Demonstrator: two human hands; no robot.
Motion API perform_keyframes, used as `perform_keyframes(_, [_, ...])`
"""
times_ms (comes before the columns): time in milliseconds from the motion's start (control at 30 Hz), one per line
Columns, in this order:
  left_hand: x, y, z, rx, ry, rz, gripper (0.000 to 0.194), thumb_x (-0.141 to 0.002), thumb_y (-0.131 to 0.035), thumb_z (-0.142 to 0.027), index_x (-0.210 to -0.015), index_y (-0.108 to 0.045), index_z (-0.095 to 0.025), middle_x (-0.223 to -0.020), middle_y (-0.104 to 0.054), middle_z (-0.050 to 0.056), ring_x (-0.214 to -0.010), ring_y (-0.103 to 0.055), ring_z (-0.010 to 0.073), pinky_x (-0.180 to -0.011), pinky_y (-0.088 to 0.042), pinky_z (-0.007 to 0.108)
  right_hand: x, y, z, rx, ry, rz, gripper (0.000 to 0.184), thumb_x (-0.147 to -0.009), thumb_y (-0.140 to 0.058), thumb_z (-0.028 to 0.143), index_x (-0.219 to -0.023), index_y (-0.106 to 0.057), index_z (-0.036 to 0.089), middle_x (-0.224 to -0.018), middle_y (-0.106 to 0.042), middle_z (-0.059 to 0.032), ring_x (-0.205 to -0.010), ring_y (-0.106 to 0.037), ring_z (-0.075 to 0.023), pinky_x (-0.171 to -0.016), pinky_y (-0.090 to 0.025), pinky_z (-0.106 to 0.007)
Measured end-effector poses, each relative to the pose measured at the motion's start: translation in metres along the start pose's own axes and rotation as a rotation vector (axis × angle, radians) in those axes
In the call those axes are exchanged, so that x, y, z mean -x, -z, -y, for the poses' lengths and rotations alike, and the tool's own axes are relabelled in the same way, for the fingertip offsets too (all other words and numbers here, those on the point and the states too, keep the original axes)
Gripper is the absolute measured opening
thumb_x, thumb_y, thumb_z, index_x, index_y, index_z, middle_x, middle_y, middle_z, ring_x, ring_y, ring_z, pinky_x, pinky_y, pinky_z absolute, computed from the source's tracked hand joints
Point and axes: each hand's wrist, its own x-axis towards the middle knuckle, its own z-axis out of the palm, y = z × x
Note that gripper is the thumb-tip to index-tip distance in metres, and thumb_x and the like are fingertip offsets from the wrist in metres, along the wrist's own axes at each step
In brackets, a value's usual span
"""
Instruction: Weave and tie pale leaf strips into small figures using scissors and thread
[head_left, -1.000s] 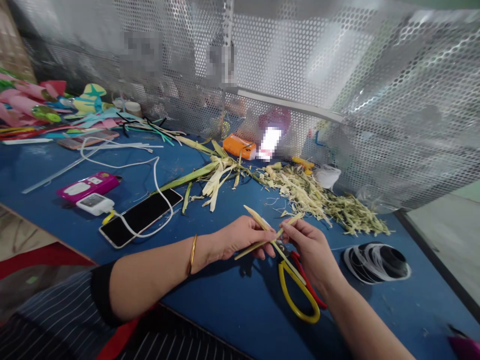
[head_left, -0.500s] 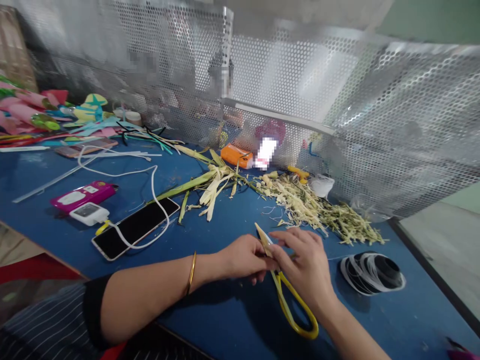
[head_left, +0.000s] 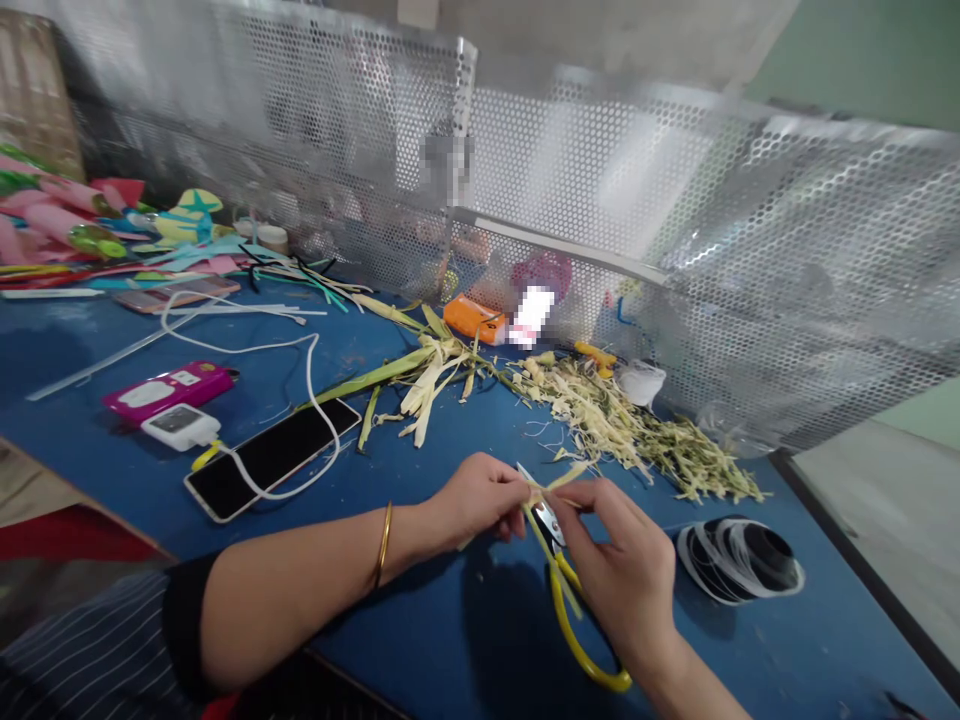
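Note:
My left hand [head_left: 486, 497] is closed, thumb and fingers pinching a narrow pale corn husk strip [head_left: 564, 478]. My right hand [head_left: 626, 555] pinches the strip close to the left fingertips, and its other fingers are curled. A greenish length of husk hangs down from between the hands. Yellow-handled scissors [head_left: 571, 620] sit beneath and beside the right hand, blade tips toward the fingertips; whether hidden fingers hold them I cannot tell. Beyond the hands lies a heap of shredded husk [head_left: 600, 410]. A black spool of clear thread [head_left: 739, 560] stands right of the right hand.
Larger husk leaves [head_left: 427, 370] lie mid-table. At left are a phone [head_left: 270, 460], a magenta device [head_left: 169, 390] and a white cable [head_left: 311, 370]. An orange packet [head_left: 474, 320] rests near the perforated metal screen [head_left: 570, 170]. Colourful craft pieces [head_left: 67, 220] fill the far left.
My right fingers have shifted from over the scissor blades to pinching the husk strip. More of the strip shows between the hands, and the scissor blades sit slightly lower.

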Motion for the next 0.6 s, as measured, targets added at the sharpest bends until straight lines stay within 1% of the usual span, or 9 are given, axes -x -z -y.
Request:
perform_keyframes(100, [-0.002,0.000,0.001,0.122,0.028,-0.053,0.015,-0.069,-0.054,-0.023,-0.063,-0.065,-0.013,-0.052,-0.062,0.001,-0.041,-0.051,0.0092,-0.045,-0.039,0.021,0.005,-0.004,0.003,0.147,0.192,0.013,0.010,-0.091,-0.055,0.015,-0.086,-0.061,0.021,-0.077,-0.069,-0.0019,-0.068,-0.063,-0.0156,-0.067,-0.041,-0.028])
perform_keyframes(200, [-0.002,0.001,0.000,0.249,0.105,-0.031,0.016,-0.070,-0.060,-0.025,-0.075,-0.069,-0.013,-0.058,-0.064,0.000,-0.046,-0.056,0.0082,-0.046,-0.037,0.019,0.008,-0.007,0.004,0.298,0.315,0.010,0.010,-0.092,-0.053,0.014,-0.090,-0.061,0.020,-0.077,-0.071,-0.0028,-0.070,-0.063,-0.0167,-0.075,-0.038,-0.033])
perform_keyframes(300, [0.000,0.002,-0.005,0.327,0.138,0.027,0.021,-0.068,-0.064,-0.024,-0.084,-0.071,-0.014,-0.063,-0.065,0.000,-0.051,-0.058,0.0084,-0.045,-0.034,0.017,0.008,-0.008,0.004,0.399,0.329,-0.017,0.010,-0.093,-0.053,0.015,-0.089,-0.061,0.019,-0.073,-0.069,-0.0027,-0.067,-0.061,-0.0168,-0.076,-0.036,-0.036])
perform_keyframes(367, [0.002,0.004,-0.009,0.344,0.125,0.057,0.021,-0.065,-0.066,-0.021,-0.084,-0.071,-0.014,-0.066,-0.065,0.001,-0.054,-0.059,0.0086,-0.045,-0.034,0.017,0.007,-0.007,0.003,0.429,0.320,-0.030,0.009,-0.092,-0.054,0.015,-0.088,-0.061,0.020,-0.072,-0.068,-0.0025,-0.065,-0.059,-0.0167,-0.074,-0.036,-0.036])
perform_keyframes(467, [0.004,0.006,-0.014,0.361,0.108,0.096,0.018,-0.062,-0.065,-0.018,-0.079,-0.070,-0.013,-0.068,-0.064,0.001,-0.057,-0.057,0.0084,-0.051,-0.039,0.018,0.007,-0.007,0.002,0.456,0.320,-0.027,0.009,-0.091,-0.055,0.014,-0.088,-0.061,0.020,-0.070,-0.066,-0.0018,-0.064,-0.056,-0.0164,-0.074,-0.035,-0.036])
perform_keyframes(533, [0.004,0.006,-0.014,0.377,0.112,0.106,0.016,-0.064,-0.064,-0.020,-0.078,-0.070,-0.013,-0.069,-0.064,0.002,-0.059,-0.057,0.0091,-0.057,-0.044,0.020,0.008,-0.008,0.000,0.489,0.328,-0.019,0.010,-0.091,-0.055,0.014,-0.086,-0.061,0.020,-0.067,-0.065,-0.0010,-0.063,-0.055,-0.0164,-0.074,-0.034,-0.036])
perform_keyframes(600, [0.003,0.006,-0.011,0.396,0.111,0.109,0.017,-0.066,-0.067,-0.024,-0.079,-0.070,-0.013,-0.073,-0.065,0.002,-0.061,-0.056,0.0097,-0.061,-0.046,0.022,0.011,-0.010,-0.002,0.524,0.344,0.005,0.012,-0.091,-0.053,0.013,-0.090,-0.063,0.020,-0.067,-0.064,-0.0014,-0.064,-0.054,-0.0168,-0.076,-0.034,-0.037])
